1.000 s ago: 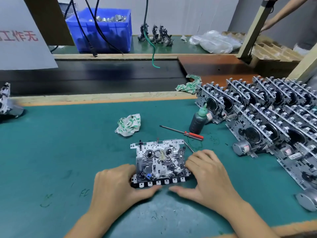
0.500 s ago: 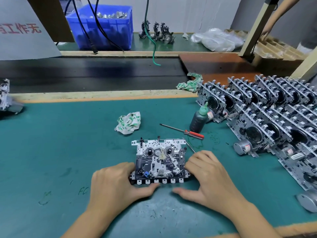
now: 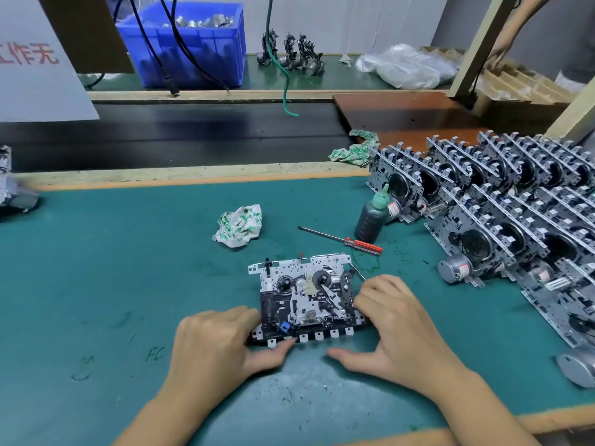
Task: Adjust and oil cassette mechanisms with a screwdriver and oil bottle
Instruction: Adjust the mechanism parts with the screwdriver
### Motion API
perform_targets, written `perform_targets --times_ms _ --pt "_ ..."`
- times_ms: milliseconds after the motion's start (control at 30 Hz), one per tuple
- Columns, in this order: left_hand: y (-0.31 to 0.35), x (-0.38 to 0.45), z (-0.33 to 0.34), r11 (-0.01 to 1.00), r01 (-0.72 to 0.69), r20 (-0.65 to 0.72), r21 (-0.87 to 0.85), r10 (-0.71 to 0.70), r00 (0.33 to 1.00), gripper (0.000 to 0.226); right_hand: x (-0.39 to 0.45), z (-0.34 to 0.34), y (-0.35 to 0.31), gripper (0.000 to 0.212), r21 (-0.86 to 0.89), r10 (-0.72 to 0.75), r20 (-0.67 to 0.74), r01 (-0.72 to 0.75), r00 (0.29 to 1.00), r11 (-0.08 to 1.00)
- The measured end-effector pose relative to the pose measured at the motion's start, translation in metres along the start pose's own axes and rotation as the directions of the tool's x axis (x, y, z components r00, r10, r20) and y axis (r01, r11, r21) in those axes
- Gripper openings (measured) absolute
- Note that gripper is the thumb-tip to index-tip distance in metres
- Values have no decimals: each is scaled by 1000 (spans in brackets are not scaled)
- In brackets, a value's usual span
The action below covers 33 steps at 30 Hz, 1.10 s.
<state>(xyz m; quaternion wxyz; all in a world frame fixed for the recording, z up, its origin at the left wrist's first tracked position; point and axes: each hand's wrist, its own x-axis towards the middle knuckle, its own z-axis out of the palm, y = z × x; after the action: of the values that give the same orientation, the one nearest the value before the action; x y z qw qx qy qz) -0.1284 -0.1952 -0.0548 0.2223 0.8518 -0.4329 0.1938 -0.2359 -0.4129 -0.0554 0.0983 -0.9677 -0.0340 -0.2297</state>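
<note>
Both hands are down on the green bench mat (image 3: pixel 96 268), and between them lies the flat cassette mechanism of perforated silver plate and black plastic (image 3: pixel 306 297), face up, near the front edge. The left hand (image 3: pixel 215 346) cups its left side, thumb tucked against the row of small white tabs along the near edge; the right hand (image 3: pixel 396 326) curls its fingers onto the right edge, thumb flat on the mat and just clear of the unit. So both hands are pressed against the mechanism at its sides, steadying rather than lifting, and neither holds a tool. The slim red-handled screwdriver (image 3: pixel 341 240) lies loose beyond the unit, its handle just beside the dark oil bottle with the green nozzle cap (image 3: pixel 373 217), which stands upright near the stacked rows of finished silver mechanisms (image 3: pixel 515 220). Handling, as I read it: this unit looks light and rigid at the plate but delicate on top, with exposed reels, thin levers and a fine spring wire, so the outer frame edges are the place to hold, exactly where the fingers sit. The screwdriver wants taking by the red grip; the bottle looks soft-walled, so grasp mid-body, gently, lest oil squirts. A crumpled white and green rag (image 3: pixel 239 225) waits behind for drips.
</note>
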Motion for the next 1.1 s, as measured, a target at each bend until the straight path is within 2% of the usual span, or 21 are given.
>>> perform_targets --times_ms 167,267,367,433,600,700,933,1033,1100 --pt "-2 1 -4 996 -1 64 -89 7 998 67 0 1 -2 50 -40 0 -22 0 1000 999" --pt "7 3 -3 996 74 39 -44 -73 997 68 1 2 -3 48 -59 17 -41 -19 999 998" --pt "13 3 -1 988 155 -10 -1 -155 988 64 1 1 -3 53 -6 21 -16 -22 1000 1000" --pt "13 3 1 985 172 4 -1 -172 985 64 0 0 -3 57 24 16 -2 -16 1000 1000" --pt "6 5 -2 986 128 69 -103 -122 990 70 1 2 -9 50 -101 26 -79 -34 997 994" --pt "8 6 -4 982 137 95 -127 -126 987 69 0 2 -7 50 -135 22 -77 -32 997 990" --pt "12 5 -5 991 45 17 -129 -43 999 64 -1 -1 -5 54 -82 38 -65 -44 997 996" --pt "11 4 -5 989 -10 -3 -146 10 1000 65 2 0 -9 57 -108 44 -136 -59 990 992" --pt "11 5 -6 989 7 -20 -149 -10 1000 61 3 2 -10 59 -120 52 -164 -72 985 990"
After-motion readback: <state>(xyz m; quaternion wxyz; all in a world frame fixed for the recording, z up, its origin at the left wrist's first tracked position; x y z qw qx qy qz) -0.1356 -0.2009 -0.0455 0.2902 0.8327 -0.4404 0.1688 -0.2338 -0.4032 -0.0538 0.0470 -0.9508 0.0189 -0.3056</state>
